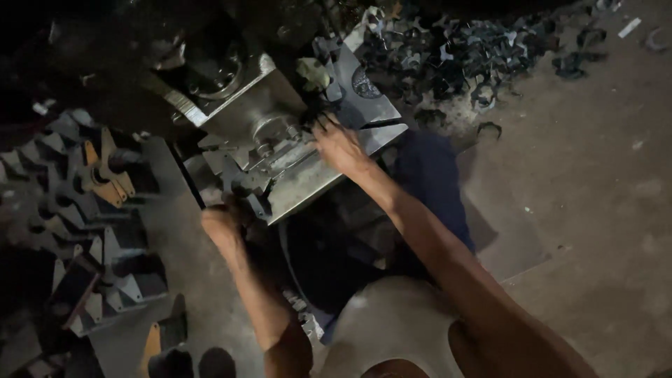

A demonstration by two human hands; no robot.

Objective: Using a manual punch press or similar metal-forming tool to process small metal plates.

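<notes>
A grey metal press die (308, 178) sits on a dark machine in front of me. My right hand (339, 145) rests flat on the die's upper plate, fingers spread toward a dark flat metal piece (360, 94) lying there. My left hand (222, 225) is at the die's near left corner, fingers curled around a dark cut metal part (241, 185) at the edge. How firmly it grips is hard to tell in the dim light.
Stacks of dark angular stamped metal pieces (91, 231), some rusty orange, fill the left side. A heap of curled metal offcuts (462, 56) lies on the floor at the top right. Bare concrete floor (595, 189) stretches to the right.
</notes>
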